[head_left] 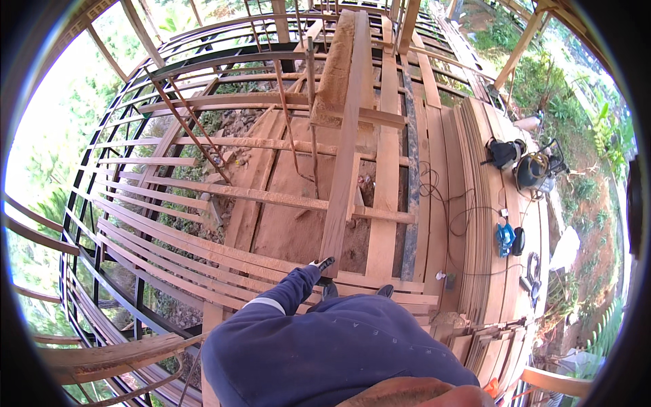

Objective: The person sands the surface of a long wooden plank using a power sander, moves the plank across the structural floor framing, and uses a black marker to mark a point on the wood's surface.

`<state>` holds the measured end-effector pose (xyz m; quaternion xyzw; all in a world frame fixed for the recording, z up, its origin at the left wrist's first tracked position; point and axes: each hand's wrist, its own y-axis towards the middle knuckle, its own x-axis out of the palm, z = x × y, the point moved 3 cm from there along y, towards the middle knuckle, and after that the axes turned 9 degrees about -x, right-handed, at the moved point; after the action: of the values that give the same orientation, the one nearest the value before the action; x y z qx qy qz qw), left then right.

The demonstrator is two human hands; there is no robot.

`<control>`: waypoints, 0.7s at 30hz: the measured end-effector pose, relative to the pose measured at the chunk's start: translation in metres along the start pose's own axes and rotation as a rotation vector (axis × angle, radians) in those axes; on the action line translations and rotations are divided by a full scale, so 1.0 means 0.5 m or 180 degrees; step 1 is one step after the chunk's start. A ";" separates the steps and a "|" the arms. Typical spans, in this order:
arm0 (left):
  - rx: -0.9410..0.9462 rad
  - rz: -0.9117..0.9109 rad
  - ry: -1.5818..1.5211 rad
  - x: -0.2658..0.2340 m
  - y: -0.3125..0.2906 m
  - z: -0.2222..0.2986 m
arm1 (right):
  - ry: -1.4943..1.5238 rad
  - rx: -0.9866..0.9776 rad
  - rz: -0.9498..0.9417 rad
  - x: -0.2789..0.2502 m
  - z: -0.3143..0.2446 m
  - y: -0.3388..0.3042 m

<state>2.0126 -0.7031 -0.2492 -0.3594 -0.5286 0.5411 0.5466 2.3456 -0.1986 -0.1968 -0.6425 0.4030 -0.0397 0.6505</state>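
My left hand (325, 263), in a dark glove, grips the left edge of a long wooden plank (344, 159) close to its near end. The plank runs straight away from me and lies across several crosswise beams. My right hand is hidden by my body. Beside the plank's far half is a board (337, 57) thick with sawdust. A second flat plank (385, 190) lies to the right, parallel to the held one. Under my feet, narrow deck slats (224, 261) stretch out to the left.
Gaps between the beams drop to earth and rubble. Thin upright rods (313, 136) stand left of the plank. On the right are stacked boards (475, 203), a loose black cable (447, 203), a blue power tool (504, 239) and a dark compressor-like machine (532, 169).
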 end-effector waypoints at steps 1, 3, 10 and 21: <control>0.0011 -0.0010 0.0000 0.011 0.002 -0.002 | 0.0034 -0.0001 0.0025 0.009 0.015 0.002; 0.0075 -0.0008 0.0014 0.034 0.006 0.002 | -0.0017 -0.0249 0.0120 0.019 0.015 0.020; 0.0198 0.0302 -0.0099 0.029 -0.043 0.008 | -0.0403 -0.0976 0.0492 -0.097 -0.058 0.089; 0.2011 0.3638 0.2341 0.075 -0.053 0.141 | 0.3739 0.0900 0.1234 -0.245 0.201 0.111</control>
<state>1.9449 -0.6836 -0.2037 -0.5616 0.1377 0.7117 0.3990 2.2952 -0.0383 -0.2019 -0.3368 0.7927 -0.3198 0.3949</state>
